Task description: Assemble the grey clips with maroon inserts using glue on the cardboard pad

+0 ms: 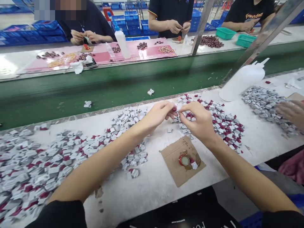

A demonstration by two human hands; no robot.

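Over the long white-topped worktable [152,186], your bare left hand [163,111] pinches, your bare right hand [196,119] curls just beside, its hold impossible to tell, and the small dark-red piece [174,109], shape blurred, sits at the left fingertips.

At the far left, blue crates [48,31] stand in stacks. On the far table [14,63], a white bottle [123,46] stands over a pink sheet [150,56]; farther right are two green baskets [224,34].
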